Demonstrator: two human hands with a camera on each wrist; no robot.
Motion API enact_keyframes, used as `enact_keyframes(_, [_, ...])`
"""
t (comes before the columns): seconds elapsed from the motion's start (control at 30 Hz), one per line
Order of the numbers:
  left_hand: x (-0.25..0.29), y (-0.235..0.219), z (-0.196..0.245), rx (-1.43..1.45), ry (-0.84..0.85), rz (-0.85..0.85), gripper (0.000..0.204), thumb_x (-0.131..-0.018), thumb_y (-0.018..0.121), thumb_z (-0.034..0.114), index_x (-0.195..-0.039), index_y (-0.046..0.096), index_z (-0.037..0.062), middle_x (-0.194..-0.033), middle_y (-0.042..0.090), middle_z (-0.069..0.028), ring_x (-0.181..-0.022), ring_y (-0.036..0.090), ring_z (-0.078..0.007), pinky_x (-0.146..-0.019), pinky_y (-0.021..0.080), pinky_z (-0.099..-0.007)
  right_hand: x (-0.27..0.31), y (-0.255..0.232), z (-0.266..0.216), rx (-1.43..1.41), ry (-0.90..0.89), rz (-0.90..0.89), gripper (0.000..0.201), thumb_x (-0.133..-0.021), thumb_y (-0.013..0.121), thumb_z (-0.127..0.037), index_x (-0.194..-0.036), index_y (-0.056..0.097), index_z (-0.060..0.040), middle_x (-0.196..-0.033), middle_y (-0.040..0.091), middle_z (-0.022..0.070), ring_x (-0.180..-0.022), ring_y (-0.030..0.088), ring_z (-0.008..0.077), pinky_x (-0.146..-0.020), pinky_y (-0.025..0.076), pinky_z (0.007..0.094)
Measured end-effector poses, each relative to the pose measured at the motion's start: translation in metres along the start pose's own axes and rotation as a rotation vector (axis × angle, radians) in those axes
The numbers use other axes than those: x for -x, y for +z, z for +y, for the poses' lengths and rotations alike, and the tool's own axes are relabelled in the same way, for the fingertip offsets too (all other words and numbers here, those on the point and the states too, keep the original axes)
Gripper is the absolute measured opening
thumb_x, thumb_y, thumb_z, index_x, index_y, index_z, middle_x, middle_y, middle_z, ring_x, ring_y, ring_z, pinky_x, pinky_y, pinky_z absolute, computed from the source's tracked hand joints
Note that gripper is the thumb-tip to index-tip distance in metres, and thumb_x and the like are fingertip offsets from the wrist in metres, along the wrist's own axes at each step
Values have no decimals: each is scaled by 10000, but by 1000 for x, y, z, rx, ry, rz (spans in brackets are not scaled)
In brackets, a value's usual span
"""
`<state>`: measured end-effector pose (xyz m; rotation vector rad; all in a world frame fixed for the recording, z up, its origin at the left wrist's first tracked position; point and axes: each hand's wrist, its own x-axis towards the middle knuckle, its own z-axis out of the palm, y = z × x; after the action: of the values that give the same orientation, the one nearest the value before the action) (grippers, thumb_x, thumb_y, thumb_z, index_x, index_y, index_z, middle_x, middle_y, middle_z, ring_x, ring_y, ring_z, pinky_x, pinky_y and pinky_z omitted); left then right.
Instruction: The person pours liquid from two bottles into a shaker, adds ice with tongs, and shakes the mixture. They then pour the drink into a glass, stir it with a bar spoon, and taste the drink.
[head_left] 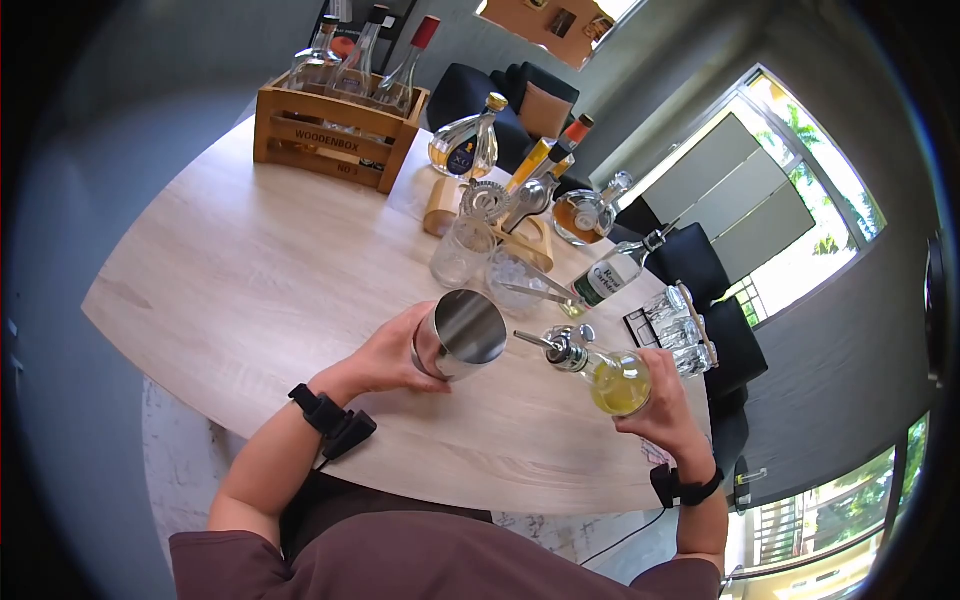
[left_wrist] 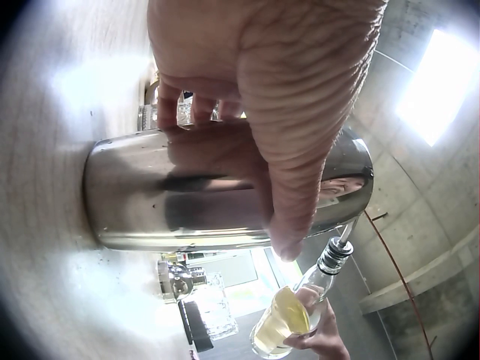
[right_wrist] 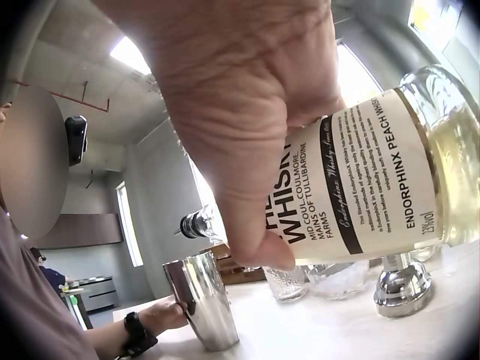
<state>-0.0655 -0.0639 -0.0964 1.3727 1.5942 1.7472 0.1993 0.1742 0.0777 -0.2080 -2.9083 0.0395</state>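
Observation:
My left hand (head_left: 392,352) grips a shiny metal shaker tin (left_wrist: 127,191), fingers and thumb wrapped round its wall. The tin's base is at the tabletop and its mouth faces up. In my right hand (head_left: 668,405) is a glass whisky bottle (right_wrist: 360,180) with a printed cream label and yellow liquid inside. The bottle is tipped over, and its metal pour spout (head_left: 531,340) points at the tin's rim from the right. In the right wrist view a metal jigger (right_wrist: 403,289) stands on the table below the bottle.
Beyond the tin stand a mixing glass (head_left: 462,255) and a glass ice bowl (head_left: 515,275) with tongs. Several bottles, among them a clear labelled bottle (head_left: 610,277), stand farther back. A wooden crate (head_left: 335,140) holds bottles at back left. Glasses in a rack (head_left: 680,330) stand right.

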Motion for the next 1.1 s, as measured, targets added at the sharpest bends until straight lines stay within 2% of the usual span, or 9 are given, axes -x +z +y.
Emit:
enact_keyframes(0.47, [1,-1,2,-16,21,8,978,-543,920,175,-1374,418,54,-1303,515,-122,-1234,488,-264,-1054,387,-356,-25,-43,-4,338,-4,-63,816,-474,807,-100,-1202,439,-86,-1098,503,148,-926,571,365,-783,505,419])
enact_keyframes(0.67, [0,1,0,18,-1,3,976,-540,915,165,-1373,418,54,-1292,519,-124,-1224,492,-265,-1051,390,-354,-28,-43,0,325,-15,-42,816,-480,801,-89,-1210,435,-82,-1115,502,152,-943,568,371,-825,491,419])
enact_keyframes(0.77, [1,0,1,-4,4,7,999,-535,932,212,-1373,414,43,-1314,519,-123,-1238,483,-251,-1062,374,-353,-27,-40,0,299,-7,-56,831,-476,805,-90,-1217,430,-82,-1118,502,150,-946,569,370,-814,497,418])
enact_keyframes(1.0, [0,1,1,18,-3,4,1000,-534,934,213,-1372,415,45,-1317,517,-124,-1240,481,-256,-1064,374,-355,-23,-35,0,307,-2,-50,847,-470,816,-95,-1222,426,-83,-1134,502,148,-977,572,371,-807,506,422])
enact_keyframes(1.1, [0,1,4,-13,34,15,969,-540,914,163,-1367,423,48,-1286,523,-126,-1218,495,-262,-1044,391,-352,-18,-24,7,235,1,-8,837,-480,813,-93,-1223,430,-78,-1126,504,148,-979,571,367,-805,505,421])
